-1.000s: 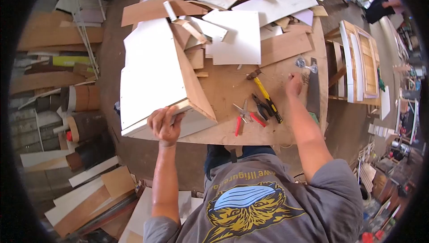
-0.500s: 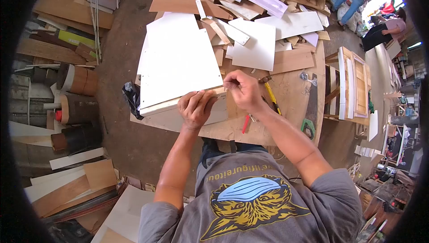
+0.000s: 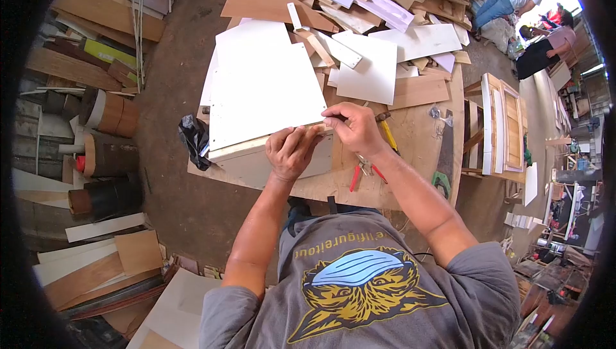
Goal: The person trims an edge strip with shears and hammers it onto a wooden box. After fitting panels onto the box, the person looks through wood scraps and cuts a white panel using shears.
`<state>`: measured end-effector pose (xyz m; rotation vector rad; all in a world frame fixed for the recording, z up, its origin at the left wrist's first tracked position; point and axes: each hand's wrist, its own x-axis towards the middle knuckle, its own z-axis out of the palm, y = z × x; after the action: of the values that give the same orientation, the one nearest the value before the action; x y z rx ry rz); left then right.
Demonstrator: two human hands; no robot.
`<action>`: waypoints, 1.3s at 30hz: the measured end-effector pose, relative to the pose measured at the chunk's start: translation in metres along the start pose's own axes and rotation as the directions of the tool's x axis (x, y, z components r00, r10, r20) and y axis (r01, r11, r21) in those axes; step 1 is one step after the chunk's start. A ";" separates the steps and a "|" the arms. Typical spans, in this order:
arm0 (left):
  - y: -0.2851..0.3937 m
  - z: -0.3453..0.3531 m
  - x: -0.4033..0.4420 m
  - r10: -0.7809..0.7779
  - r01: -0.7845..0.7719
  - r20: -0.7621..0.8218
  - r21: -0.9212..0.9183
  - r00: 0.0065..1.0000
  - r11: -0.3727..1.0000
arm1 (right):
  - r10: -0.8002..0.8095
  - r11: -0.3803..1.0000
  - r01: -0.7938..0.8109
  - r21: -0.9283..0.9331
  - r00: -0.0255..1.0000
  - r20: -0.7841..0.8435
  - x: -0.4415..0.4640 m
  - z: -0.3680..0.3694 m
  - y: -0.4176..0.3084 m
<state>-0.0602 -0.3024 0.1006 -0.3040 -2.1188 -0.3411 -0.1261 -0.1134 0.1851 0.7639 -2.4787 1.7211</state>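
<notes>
The right hand [image 3: 359,132] has come from beside the tools to the white box's [image 3: 266,86] near right corner, fingertips pinched, contents unclear. The left hand [image 3: 290,154] stays curled, gripping the box's edge on the worktop [image 3: 417,132].

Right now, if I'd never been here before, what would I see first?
Probably the big white panel on the table, with the left hand and right hand at its near edge. Then the messy heap of boards behind it, and the animal face in a blue mask on the grey shirt.

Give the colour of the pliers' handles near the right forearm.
Red handles; clearest in the head view.
</notes>
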 end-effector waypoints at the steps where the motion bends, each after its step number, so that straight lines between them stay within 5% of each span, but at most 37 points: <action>1: 0.000 0.000 0.001 -0.003 0.003 0.006 0.004 1.000 1.000 | 0.022 1.000 -0.022 0.010 1.000 -0.006 0.000 0.000 0.001; 11: -0.004 0.005 0.008 -0.014 0.014 0.011 -0.005 1.000 1.000 | 0.027 0.995 -0.011 -0.101 0.988 0.152 0.017 -0.012 -0.002; 39: -0.013 0.016 0.011 0.009 -0.009 -0.014 0.039 1.000 0.999 | -0.149 0.959 0.183 -0.217 0.975 0.166 0.029 -0.004 0.011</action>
<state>-0.0833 -0.3082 0.1002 -0.2876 -2.1069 -0.2950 -0.1572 -0.1180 0.1850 1.0744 -2.5603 1.3367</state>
